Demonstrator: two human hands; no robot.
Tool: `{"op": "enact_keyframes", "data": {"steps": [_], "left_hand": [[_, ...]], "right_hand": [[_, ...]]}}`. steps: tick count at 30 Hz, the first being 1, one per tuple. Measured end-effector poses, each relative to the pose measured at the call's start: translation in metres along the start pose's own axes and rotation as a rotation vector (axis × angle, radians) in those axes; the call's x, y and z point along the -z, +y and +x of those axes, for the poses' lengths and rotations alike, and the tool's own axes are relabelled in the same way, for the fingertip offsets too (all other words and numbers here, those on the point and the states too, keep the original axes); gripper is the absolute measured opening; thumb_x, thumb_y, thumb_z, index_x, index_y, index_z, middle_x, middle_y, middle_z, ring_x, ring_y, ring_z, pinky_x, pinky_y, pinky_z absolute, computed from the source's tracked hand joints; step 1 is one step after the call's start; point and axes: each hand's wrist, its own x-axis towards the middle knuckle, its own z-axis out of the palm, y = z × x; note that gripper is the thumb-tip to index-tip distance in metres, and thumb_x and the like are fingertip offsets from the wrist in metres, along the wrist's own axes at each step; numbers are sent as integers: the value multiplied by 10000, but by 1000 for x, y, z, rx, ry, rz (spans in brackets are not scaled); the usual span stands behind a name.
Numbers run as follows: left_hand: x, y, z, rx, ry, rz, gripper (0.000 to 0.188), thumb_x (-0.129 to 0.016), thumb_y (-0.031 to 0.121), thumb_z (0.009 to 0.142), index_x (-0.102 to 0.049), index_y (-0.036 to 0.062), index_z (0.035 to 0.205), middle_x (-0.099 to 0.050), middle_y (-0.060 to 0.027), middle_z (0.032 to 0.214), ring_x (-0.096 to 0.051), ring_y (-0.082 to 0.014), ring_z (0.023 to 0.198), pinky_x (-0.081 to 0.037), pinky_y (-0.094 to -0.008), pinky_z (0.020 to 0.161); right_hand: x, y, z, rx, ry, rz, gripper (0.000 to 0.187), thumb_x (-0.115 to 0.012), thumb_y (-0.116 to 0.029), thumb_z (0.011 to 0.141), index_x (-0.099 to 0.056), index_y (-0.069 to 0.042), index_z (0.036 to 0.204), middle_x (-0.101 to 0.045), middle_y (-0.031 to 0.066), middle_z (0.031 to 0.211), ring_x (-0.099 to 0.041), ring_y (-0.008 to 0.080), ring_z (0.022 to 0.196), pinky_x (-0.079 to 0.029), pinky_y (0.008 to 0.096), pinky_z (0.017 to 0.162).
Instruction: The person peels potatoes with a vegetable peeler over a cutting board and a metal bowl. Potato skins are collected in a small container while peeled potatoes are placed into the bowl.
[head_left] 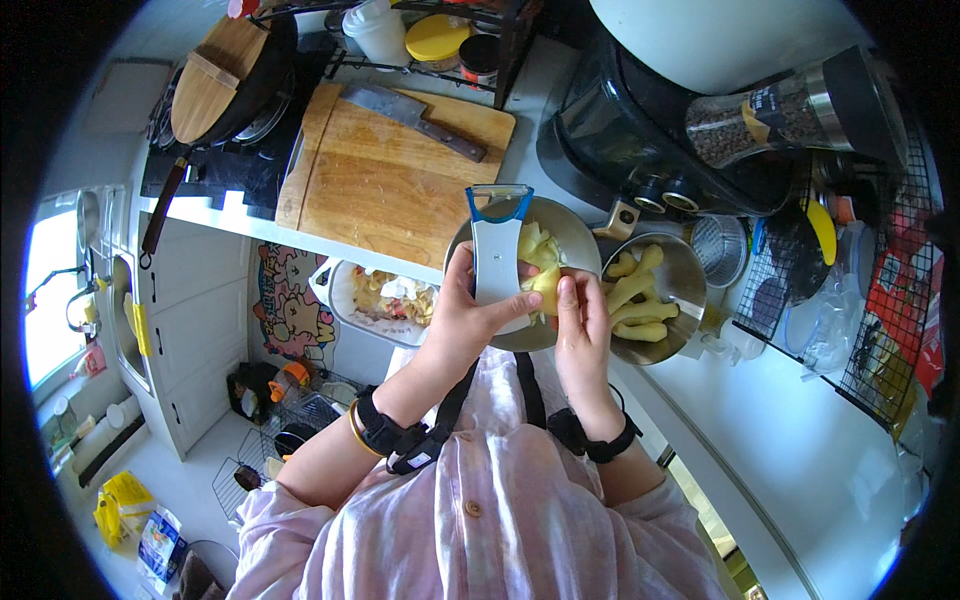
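1. Left forearm [405, 385]: inclined from lower left toward the centre; a black fabric strap [378, 428] and a slender gold-coloured bangle [356, 430] encircle the wrist.
2. Left hand [476, 306]: closed in a grip, thumb extended toward the right; the other fingers are partly hidden.
3. Right forearm [598, 405]: steeper, leaning slightly leftward; a second black strap [612, 447] rings the wrist.
4. Right hand [582, 325]: fingers flexed, thumb set in a pinch, just beside the left thumb.
5. Both hands: drawn together before the torso, elbows bent.
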Motion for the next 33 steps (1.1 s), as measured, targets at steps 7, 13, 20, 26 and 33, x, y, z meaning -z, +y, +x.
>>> {"op": "enact_keyframes", "data": {"steps": [7,13,20,26,33], "left_hand": [[4,-3,9,-99,35,298,507,-841,26,891,-531,26,1292,-715,-59,1101,-671,-119,1030,-557,-279,924],[3,2,14,-61,-50,449,465,-822,20,905,-550,24,1281,-714,-51,1088,-667,-112,1017,-550,-287,909],[2,0,19,-101,-89,375,381,-779,-4,923,-568,19,1239,-717,-44,1069,-666,-117,1004,-550,-289,895],[29,-8,37,-37,-69,729,389,-796,127,934,-595,-28,1229,-717,-91,1044,-671,-155,930,-565,-326,816],[38,-18,41,317,-138,185,407,-827,162,925,-639,11,1252,-753,-94,1146,-700,-163,969,-561,-324,860]], "right_hand": [[-2,13,-18,92,-10,-140,329,-649,-188,1064,-587,15,1316,-730,178,1151,-722,233,1032,-563,350,889],[8,12,-24,-146,-86,148,336,-620,-152,1084,-556,13,1369,-665,76,1151,-618,117,981,-503,261,858],[23,10,-33,-347,162,712,307,-660,-261,1066,-617,-27,1260,-665,53,1045,-543,105,774,-435,264,706],[61,15,-30,-263,302,685,280,-663,-244,1062,-621,-32,1239,-692,114,1067,-544,125,768,-438,288,716],[61,15,-37,-289,296,614,252,-655,-240,1065,-644,-40,1219,-690,90,1063,-537,112,755,-429,273,703]]}}
